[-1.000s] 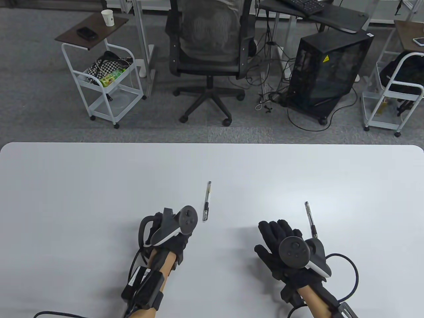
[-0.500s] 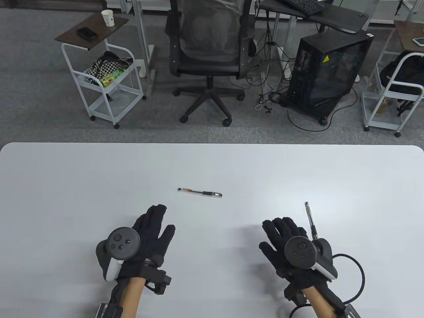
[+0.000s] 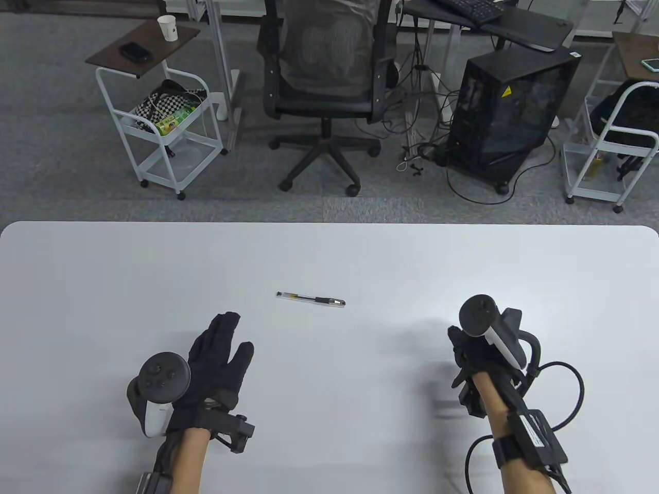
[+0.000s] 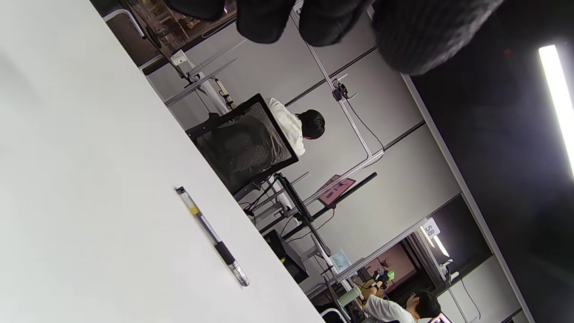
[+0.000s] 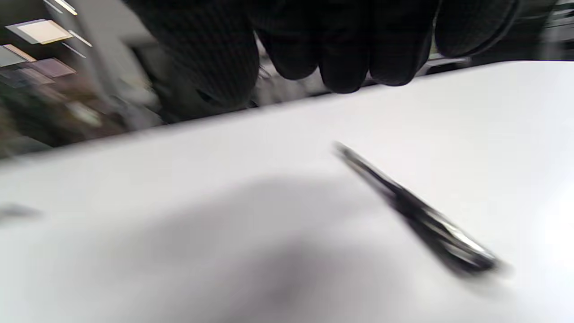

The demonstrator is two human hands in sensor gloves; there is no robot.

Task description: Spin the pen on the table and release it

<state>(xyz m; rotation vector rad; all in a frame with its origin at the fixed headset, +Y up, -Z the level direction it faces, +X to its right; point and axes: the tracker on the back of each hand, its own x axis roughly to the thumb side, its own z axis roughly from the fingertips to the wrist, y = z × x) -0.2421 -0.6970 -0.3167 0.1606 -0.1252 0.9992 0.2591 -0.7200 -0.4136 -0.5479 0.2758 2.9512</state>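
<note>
A clear pen with a black grip lies flat and crosswise at the middle of the white table, touched by nothing. It also shows in the left wrist view. My left hand lies open and empty, fingers spread, to the near left of that pen. A second, dark pen lies on the table under my right hand's fingers, blurred and apart from them. In the table view my right hand and its tracker hide this pen.
Beyond the table's far edge stand an office chair, a white cart at the left, a black computer case and another cart at the right. All stand on the floor, off the table.
The clear pen turned from pointing away to lying crosswise, then stayed still. My left hand let go, opened and drew back to the near left. My right hand moved right over the dark pen.
</note>
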